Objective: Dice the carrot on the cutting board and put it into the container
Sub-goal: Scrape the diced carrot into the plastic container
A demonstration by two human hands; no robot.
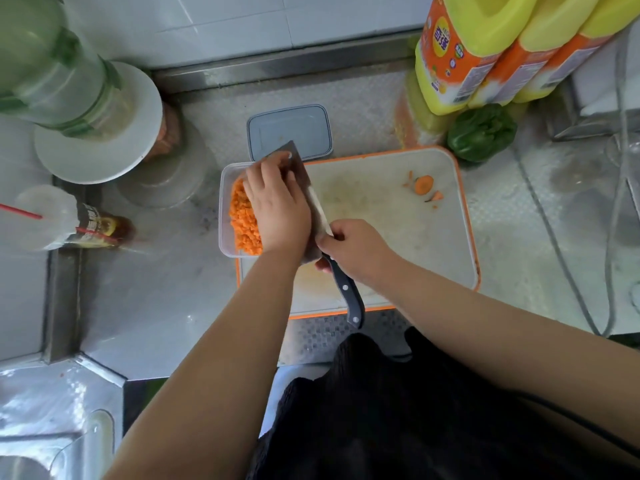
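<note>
A clear plastic container (225, 206) sits at the left edge of the orange-rimmed white cutting board (391, 216). Diced carrot (242, 220) fills its left side. My right hand (356, 249) grips the black handle of a cleaver (346, 289), whose wide blade is tilted over the container. My left hand (277, 202) lies flat against the blade's face, fingers straight, above the container. A carrot end slice (424, 184) and a few scraps lie at the board's far right.
The container's grey lid (289, 131) lies behind the board. A green pepper (479, 131) and yellow oil bottles (485, 46) stand at back right. A blender (79, 98) and a sauce bottle (93, 226) are on the left. Cables run down the right side.
</note>
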